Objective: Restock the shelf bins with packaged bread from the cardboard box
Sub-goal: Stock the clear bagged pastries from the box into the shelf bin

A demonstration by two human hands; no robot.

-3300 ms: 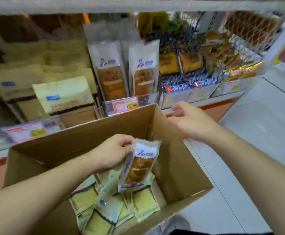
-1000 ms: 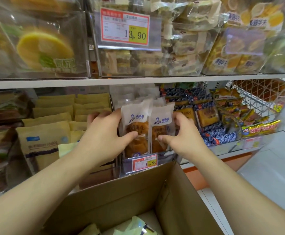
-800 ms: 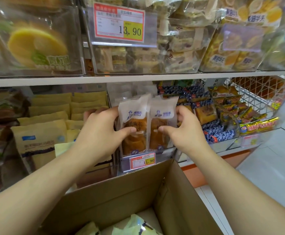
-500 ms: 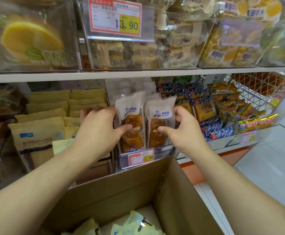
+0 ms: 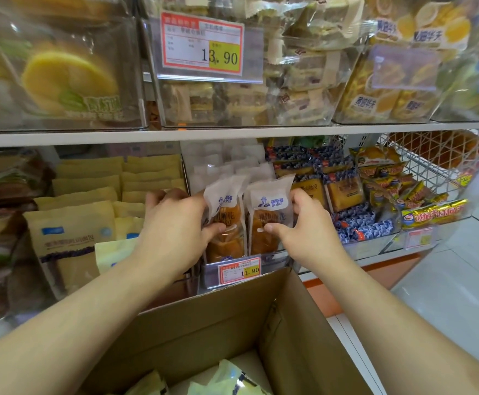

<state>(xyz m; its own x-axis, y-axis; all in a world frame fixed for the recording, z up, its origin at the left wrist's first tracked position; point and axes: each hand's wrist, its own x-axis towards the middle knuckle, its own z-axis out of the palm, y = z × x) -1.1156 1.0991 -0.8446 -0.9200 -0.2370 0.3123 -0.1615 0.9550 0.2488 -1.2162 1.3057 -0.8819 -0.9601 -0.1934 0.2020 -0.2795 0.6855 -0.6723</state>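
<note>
Two bread packets stand upright side by side in a clear bin (image 5: 272,259) on the lower shelf. The left hand (image 5: 175,229) pinches the left packet (image 5: 226,220); the right hand (image 5: 303,226) pinches the right packet (image 5: 271,212). The open cardboard box (image 5: 204,329) sits just below, beside pale floor tiles (image 5: 454,283).

Single head-worn view, wide-angle, edges bowed. It looks forward and slightly down, square on to the shelf (image 5: 232,135), which is close, within reach of the arms. Forearms enter from 7 and 5 o'clock; left hand (image 5: 175,232) and right hand (image 5: 303,229) meet near centre frame. Box (image 5: 204,323) sits right under the lens at 6 o'clock. Upper bins fill 12 o'clock; floor (image 5: 446,280) shows at 4 o'clock. No second view.
</note>
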